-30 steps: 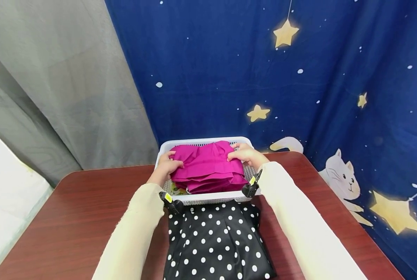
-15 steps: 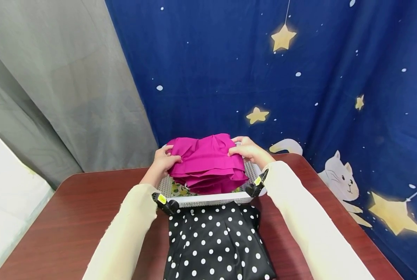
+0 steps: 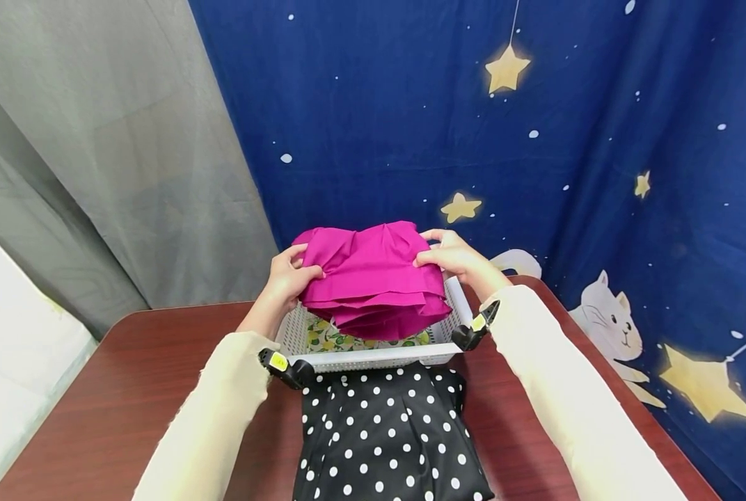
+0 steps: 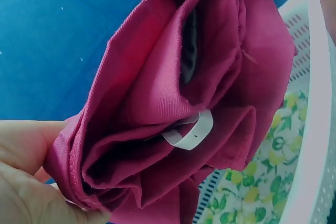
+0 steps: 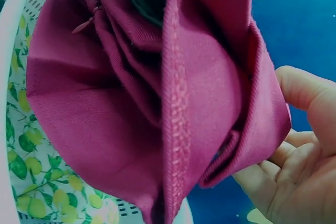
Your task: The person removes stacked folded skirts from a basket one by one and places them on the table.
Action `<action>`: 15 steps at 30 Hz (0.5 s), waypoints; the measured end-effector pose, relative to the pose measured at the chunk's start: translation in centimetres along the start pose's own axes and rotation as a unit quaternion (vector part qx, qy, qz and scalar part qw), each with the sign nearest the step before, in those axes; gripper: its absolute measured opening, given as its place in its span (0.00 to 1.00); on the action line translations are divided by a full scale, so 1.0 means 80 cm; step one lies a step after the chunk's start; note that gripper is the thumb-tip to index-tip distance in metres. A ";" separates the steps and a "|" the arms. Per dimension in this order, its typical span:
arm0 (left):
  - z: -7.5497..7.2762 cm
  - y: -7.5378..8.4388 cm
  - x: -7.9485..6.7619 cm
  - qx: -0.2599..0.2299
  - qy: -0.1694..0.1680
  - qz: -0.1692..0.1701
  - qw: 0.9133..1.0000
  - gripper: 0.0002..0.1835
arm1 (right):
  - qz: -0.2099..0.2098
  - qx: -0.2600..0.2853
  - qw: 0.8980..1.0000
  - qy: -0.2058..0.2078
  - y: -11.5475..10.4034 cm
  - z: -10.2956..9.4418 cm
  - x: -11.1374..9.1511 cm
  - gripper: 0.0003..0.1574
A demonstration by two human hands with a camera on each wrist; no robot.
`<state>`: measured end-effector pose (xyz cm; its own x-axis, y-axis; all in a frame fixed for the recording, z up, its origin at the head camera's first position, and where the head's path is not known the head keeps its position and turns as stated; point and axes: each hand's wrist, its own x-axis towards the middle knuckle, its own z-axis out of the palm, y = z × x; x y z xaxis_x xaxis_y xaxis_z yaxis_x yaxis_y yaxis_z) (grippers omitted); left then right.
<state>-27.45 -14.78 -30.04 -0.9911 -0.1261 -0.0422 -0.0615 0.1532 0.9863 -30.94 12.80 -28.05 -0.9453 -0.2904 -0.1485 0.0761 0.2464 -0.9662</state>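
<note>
A folded magenta garment (image 3: 373,271) is held up above a white plastic basket (image 3: 373,358) in the head view. My left hand (image 3: 288,275) grips its left side, thumb on top. On the opposite side my right hand (image 3: 457,261) pinches the cloth between thumb and fingers. The left wrist view shows the garment's layered folds (image 4: 157,87) with a white label (image 4: 191,134) among them. In the right wrist view a zipper pull (image 5: 83,25) and an overlocked seam (image 5: 177,103) show on the cloth.
Lemon-print lining (image 3: 335,339) covers the basket's bottom. In front of the basket a black polka-dot cloth (image 3: 388,431) lies on the brown wooden table (image 3: 179,376). Behind hangs a blue starry curtain (image 3: 373,118), with a grey curtain (image 3: 141,153) at left.
Both hands have lifted the magenta garment up from inside the basket, away from me. More of the lemon-print lining shows beneath it. The polka-dot cloth stays put.
</note>
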 end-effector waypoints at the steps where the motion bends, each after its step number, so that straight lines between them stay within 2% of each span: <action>1: 0.001 0.002 -0.001 -0.003 0.000 0.001 1.000 0.38 | 0.000 0.002 1.000 0.000 -0.001 -0.001 -0.001 0.38; 10: 0.010 0.018 -0.013 -0.008 0.001 0.035 0.999 0.36 | -0.026 -0.012 1.000 0.006 -0.009 -0.017 -0.016 0.40; 15: 0.020 0.025 -0.021 -0.021 0.000 0.041 0.999 0.35 | -0.034 -0.016 0.999 0.012 -0.008 -0.029 -0.025 0.40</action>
<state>-26.07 -12.65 -28.24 -0.9927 -0.1139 0.0395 0.0255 0.1215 0.9923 -29.86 15.32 -26.63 -0.9553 -0.2855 -0.0764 0.0007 0.2563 -0.9666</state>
